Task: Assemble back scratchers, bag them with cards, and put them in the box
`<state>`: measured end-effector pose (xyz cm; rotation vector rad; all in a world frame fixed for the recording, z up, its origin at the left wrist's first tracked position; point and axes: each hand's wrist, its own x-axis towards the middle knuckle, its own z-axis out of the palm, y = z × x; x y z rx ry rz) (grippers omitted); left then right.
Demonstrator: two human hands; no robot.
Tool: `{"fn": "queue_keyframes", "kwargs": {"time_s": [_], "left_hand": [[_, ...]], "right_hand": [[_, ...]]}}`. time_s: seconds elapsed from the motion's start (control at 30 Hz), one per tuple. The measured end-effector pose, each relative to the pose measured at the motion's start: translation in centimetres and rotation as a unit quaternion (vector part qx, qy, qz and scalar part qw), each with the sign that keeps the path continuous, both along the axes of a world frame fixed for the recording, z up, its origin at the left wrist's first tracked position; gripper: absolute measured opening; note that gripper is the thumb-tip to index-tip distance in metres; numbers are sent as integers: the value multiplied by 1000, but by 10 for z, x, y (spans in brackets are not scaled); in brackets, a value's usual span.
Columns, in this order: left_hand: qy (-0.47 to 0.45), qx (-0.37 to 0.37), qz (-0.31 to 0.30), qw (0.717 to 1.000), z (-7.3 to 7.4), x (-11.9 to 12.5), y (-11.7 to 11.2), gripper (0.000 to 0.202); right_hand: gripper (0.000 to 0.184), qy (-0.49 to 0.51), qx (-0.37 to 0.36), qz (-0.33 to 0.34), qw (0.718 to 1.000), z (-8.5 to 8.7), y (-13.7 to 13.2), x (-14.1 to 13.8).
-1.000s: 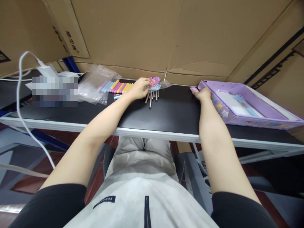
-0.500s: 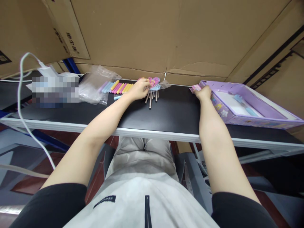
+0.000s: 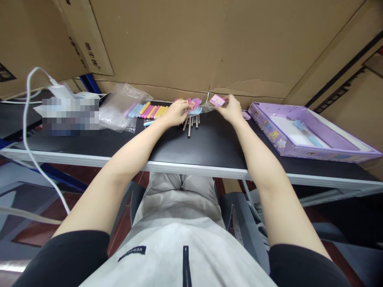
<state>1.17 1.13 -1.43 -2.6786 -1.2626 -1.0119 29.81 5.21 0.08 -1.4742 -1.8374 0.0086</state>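
Black tabletop (image 3: 215,147) backed by cardboard. Clear plastic bag (image 3: 119,107) at left, pastel sticks (image 3: 148,110) spilling beside it. Left hand (image 3: 175,113) curled down on fan of colourful combs with metal handles (image 3: 191,119). Right hand (image 3: 231,108) raised just beside it, pinching small pink card (image 3: 217,100). Purple box (image 3: 281,137) at right holds white tray with blue tool (image 3: 305,131).

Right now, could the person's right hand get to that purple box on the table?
Probably yes. The right hand holds a small pink card just left of the purple box, and only bare black table lies between them.
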Motion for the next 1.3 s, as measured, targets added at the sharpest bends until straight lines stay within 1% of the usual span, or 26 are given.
{"fn": "queue_keyframes", "kwargs": {"time_s": [0.1, 0.2, 0.3, 0.37, 0.47, 0.57, 0.67, 0.73, 0.87, 0.97, 1.1, 1.2, 1.3], "left_hand": [[-19, -5, 18, 1000, 1, 3, -2, 29], [-44, -24, 56, 997, 2, 5, -3, 28], [-82, -47, 75, 993, 2, 6, -4, 27], [-110, -65, 76, 989, 3, 6, -4, 23], [-139, -92, 77, 983, 5, 7, -6, 19], [-150, -108, 81, 979, 6, 9, -8, 20], [-150, -109, 90, 979, 6, 11, -8, 20], [-150, -104, 95, 979, 5, 12, -7, 18], [-138, -89, 89, 982, 1, 12, -4, 7], [-104, -80, 95, 987, -1, 12, -3, 11], [-34, -77, 134, 987, -4, 12, -5, 20], [-9, -104, 151, 983, -5, 10, -6, 25], [1, -127, 157, 979, -7, 7, -5, 24]], "right_hand": [[41, 27, -9, 96, 995, 1, -18, -31], [40, 97, -44, 167, 980, 6, -42, -57], [39, 158, -72, 198, 965, 12, -59, -72], [38, 173, -82, 202, 961, 12, -63, -77], [36, 190, -97, 196, 957, 9, -61, -80], [31, 225, -124, 193, 947, 5, -57, -81], [26, 235, -155, 187, 941, 4, -56, -82], [24, 241, -162, 173, 941, 5, -55, -80], [20, 274, -126, 128, 945, 7, -46, -69], [17, 256, -76, 78, 960, 7, -36, -56], [16, 191, -25, 26, 981, 5, -27, -43], [16, 167, -13, 10, 986, 4, -25, -41], [17, 178, -25, 10, 984, 2, -24, -42]]}}
